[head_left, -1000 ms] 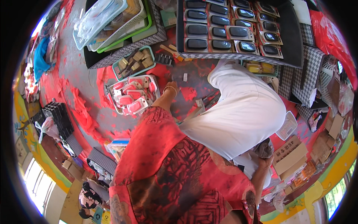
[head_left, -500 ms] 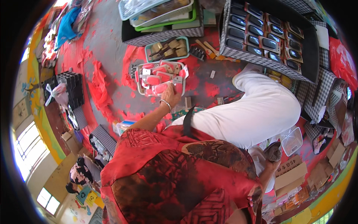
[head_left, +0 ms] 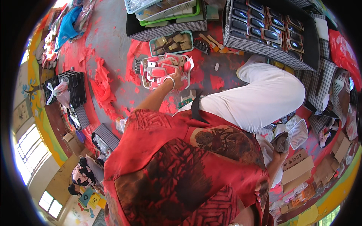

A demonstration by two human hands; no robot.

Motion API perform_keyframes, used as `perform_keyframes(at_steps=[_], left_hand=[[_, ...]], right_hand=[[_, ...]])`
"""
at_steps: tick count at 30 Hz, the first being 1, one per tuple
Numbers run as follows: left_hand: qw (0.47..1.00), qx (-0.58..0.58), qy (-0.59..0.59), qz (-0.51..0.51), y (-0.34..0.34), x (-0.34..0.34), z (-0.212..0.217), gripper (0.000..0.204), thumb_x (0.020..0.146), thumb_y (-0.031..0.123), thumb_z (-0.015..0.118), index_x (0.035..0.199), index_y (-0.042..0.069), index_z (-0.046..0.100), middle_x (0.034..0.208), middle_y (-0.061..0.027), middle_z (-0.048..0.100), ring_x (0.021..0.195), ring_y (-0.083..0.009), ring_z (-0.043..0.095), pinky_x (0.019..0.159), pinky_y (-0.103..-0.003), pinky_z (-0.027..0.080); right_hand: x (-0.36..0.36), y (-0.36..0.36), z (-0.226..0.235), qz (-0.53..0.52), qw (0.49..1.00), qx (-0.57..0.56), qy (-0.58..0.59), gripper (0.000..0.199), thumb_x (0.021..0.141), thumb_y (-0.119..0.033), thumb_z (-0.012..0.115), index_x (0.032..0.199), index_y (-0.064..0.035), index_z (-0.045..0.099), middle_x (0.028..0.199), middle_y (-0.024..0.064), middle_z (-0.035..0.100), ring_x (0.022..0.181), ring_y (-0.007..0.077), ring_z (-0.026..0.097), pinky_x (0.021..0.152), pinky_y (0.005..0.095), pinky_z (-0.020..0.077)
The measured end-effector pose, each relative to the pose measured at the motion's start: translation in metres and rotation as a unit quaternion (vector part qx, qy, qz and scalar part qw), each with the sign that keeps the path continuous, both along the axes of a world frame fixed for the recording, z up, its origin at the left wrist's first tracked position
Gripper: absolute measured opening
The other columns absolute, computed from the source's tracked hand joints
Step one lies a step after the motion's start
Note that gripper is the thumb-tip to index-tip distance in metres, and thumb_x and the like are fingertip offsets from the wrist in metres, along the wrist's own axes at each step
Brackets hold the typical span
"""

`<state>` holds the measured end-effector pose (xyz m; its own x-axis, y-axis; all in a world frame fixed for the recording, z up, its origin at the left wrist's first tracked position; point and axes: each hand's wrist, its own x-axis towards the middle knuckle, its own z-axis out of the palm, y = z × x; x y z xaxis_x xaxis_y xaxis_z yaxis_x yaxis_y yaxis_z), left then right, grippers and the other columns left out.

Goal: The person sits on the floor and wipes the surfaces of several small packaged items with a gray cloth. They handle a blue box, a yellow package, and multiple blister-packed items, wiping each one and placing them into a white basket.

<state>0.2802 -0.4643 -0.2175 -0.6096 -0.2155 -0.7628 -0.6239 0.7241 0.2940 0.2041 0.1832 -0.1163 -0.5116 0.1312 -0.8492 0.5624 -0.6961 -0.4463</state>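
My left hand (head_left: 175,78), a bracelet at its wrist, reaches over the near right part of a light-coloured basket (head_left: 145,83). Red-and-white packaged items (head_left: 160,72) fill this basket, and the hand touches the ones on the right. Its fingers are mostly hidden among them, so I cannot tell their grip. Off to the right beside my bent knee, my right hand (head_left: 279,155) is closed on a dark grey-brown cloth-like thing (head_left: 280,142). What exactly it is does not show.
Behind the basket stands a teal-rimmed tray (head_left: 152,49) of brushes. Wooden-handled brushes (head_left: 211,42) lie beside it. A checked box (head_left: 264,47) of packaged dark oval items stands at back right. Stacked baskets (head_left: 169,19) are at the back, a white basket (head_left: 298,132) and carton (head_left: 298,169) at right.
My left hand has moved farther into the basket, over the red-and-white items. My right hand still holds the dark cloth-like thing, now a little higher. The whole view has shifted slightly.
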Motion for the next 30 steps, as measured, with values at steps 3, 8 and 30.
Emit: perform_keyframes(at_steps=[3,8,30], left_hand=[[0.989,-0.074,-0.085,-0.094,-0.005,-0.027,-0.014,0.071,0.076,0.030,0.059,0.123,-0.009,0.023,0.103,-0.0326,0.050,0.100,-0.0373,0.053,0.082,-0.038,0.045],[0.981,-0.081,-0.154,-0.083,-0.003,-0.057,-0.020,0.079,0.075,0.036,0.058,0.128,-0.011,0.023,0.114,-0.0320,0.045,0.107,-0.0419,0.048,0.092,-0.040,0.040],[0.982,-0.178,0.059,0.025,-0.012,-0.059,-0.016,0.038,0.084,0.030,0.045,0.104,-0.003,0.045,0.093,-0.0275,0.057,0.088,-0.0382,0.057,0.077,-0.044,0.045]], right_hand=[[0.002,0.001,-0.001,-0.003,1.000,-0.019,-0.002,0.047,0.077,-0.011,0.057,0.122,-0.0032,0.043,0.119,0.0137,0.050,0.109,0.0303,0.049,0.094,0.0502,0.0381],[0.002,-0.004,0.000,-0.013,1.000,0.006,-0.003,0.046,0.078,-0.012,0.057,0.121,-0.0021,0.044,0.118,0.0139,0.051,0.108,0.0306,0.049,0.093,0.0513,0.0385],[0.006,0.004,-0.009,0.049,0.997,-0.065,0.015,0.042,0.078,-0.018,0.059,0.116,-0.0035,0.048,0.112,0.0108,0.055,0.105,0.0277,0.052,0.093,0.0469,0.0400]])
